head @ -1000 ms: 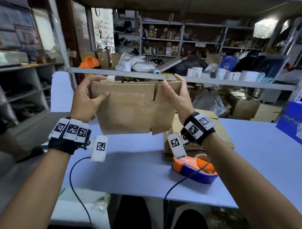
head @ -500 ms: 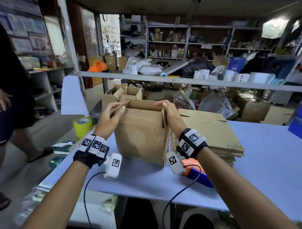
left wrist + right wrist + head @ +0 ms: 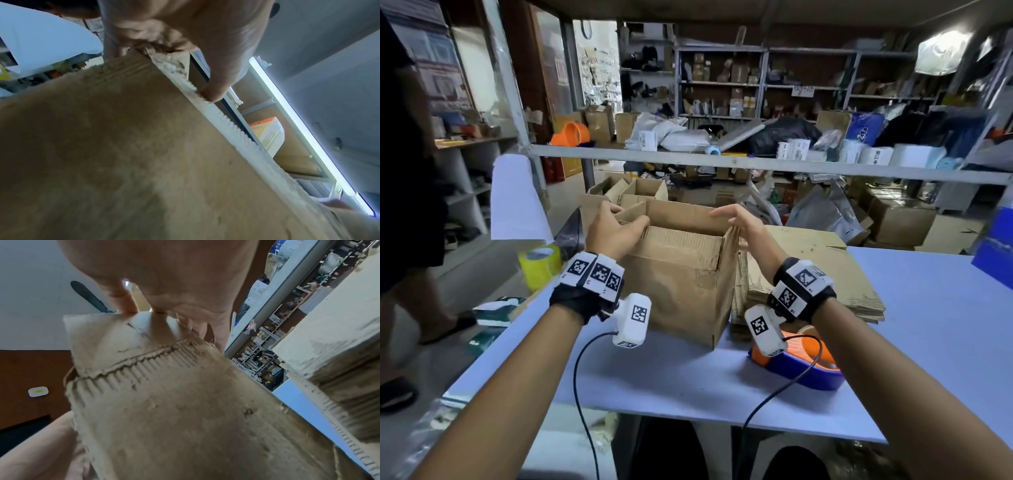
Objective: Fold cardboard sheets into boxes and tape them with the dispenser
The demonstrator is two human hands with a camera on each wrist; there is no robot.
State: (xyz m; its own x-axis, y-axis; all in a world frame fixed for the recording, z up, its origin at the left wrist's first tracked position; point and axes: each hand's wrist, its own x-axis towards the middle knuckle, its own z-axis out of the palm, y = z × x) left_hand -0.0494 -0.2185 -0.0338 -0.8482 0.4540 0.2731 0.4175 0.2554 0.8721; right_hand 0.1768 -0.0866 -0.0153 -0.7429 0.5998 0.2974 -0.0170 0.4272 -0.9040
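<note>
- Cardboard box (image 3: 681, 284) stands upright on the pale blue table (image 3: 914, 359) with its top open and the flaps up.
- Left hand (image 3: 613, 233) is at the box's left top corner, fingers curled over a small flap; the left wrist view shows a fingertip (image 3: 211, 95) pressed against the corrugated edge of the box (image 3: 144, 146), so that hand is clamped on the cardboard.
- Right hand (image 3: 743, 226) is at the right top corner with the fingers spread and fairly straight, not closed around anything; in the right wrist view its fingers (image 3: 158, 324) touch the right-hand flap of the box (image 3: 185, 402).
- Stack of flat cardboard sheets (image 3: 822, 274) lies just beside the box, on its right.
- Tape dispenser (image 3: 804, 366), orange and blue, sits on the table in front of that stack, partly hidden by the right wrist.
- Roll of yellowish tape (image 3: 539, 263) sits at the table's left end.
- Another person's legs (image 3: 410, 240) are at the far left.
</note>
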